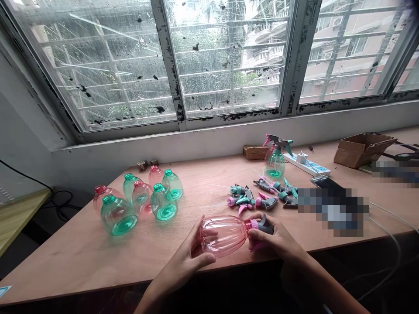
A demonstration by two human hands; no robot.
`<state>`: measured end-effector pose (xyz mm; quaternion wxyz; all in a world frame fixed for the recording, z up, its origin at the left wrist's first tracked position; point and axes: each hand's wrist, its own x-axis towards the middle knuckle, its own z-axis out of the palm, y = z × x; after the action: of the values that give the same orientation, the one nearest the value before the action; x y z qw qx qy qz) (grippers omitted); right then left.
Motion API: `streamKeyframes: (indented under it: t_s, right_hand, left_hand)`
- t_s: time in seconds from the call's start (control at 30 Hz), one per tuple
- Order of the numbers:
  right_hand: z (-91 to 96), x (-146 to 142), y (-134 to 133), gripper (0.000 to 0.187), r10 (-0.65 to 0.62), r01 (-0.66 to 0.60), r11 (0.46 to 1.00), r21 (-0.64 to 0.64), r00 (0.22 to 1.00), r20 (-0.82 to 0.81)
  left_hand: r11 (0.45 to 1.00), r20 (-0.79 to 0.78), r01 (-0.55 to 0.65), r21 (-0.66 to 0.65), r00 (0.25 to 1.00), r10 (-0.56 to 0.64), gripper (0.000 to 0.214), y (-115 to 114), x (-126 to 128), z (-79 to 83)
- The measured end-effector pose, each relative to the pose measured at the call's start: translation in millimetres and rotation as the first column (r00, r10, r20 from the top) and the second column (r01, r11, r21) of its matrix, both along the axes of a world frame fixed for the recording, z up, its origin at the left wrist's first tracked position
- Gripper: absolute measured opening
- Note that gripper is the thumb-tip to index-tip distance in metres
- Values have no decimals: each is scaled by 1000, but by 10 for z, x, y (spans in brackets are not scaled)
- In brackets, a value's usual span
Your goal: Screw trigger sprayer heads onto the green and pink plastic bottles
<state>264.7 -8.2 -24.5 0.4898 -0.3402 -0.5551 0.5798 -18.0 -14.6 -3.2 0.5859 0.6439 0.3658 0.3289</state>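
A clear pink spray bottle (224,235) lies sideways in the air over the table's front edge, its base to the left. Around that base my left hand (193,253) is curled, thumb underneath. My right hand (273,237) grips the grey and pink spray head (262,224) at the bottle's neck; whether the collar is fully threaded cannot be seen. Just beyond lie several loose spray heads (242,198) in grey, pink and teal. To the left stand several open-necked bottles, among them a green bottle (119,216) and a pink bottle (143,198).
Spray bottles with heads on, one a green bottle (275,165), stand at the back near a white power strip (307,165). A cardboard box (363,150) sits at the far right. A dark phone (330,185) lies by a blurred patch. Windows (229,61) line the back wall.
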Motion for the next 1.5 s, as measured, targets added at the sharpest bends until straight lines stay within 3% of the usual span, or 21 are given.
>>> streamKeyframes:
  t_s: [0.23,0.37,0.5,0.73,0.9,1.03,1.23,1.37,1.5]
  right_hand:
    - [1,-1,7,36,-2,2,1000,-2,1000,-5]
    - [11,-6,3,37,-3,3,1000,-13,1000,-6]
    - [14,4,-5,38,-1,1,1000,-16,1000,6]
    - [4,4,-9,38,-4,3,1000,-30,1000,-17]
    - [-1,0,-1,37,4,-7,999,-53,999,-47]
    - [10,5,-9,38,6,-8,998,-57,999,-34]
    - [20,6,-11,38,3,-5,999,-52,999,-33]
    - [20,2,-5,38,14,-17,998,-62,999,-48]
    - [23,4,-11,41,1,-5,997,-77,999,-44]
  left_hand:
    - [994,-64,7,113,998,0,98,-61,48,92]
    - [998,-46,23,65,999,-20,107,-55,38,76]
    - [1000,-22,24,20,999,-23,100,-29,27,32]
    - [983,-68,-45,177,996,58,95,-50,67,17]
    - [989,-34,-31,145,999,36,104,-69,80,60]
    - [994,-39,-25,107,999,29,98,-45,66,41]
    - [984,-37,-40,174,998,47,95,-30,55,-14]
    - [992,14,-15,123,1000,13,103,-58,77,41]
    - [990,-31,-30,136,999,35,96,-57,80,69]
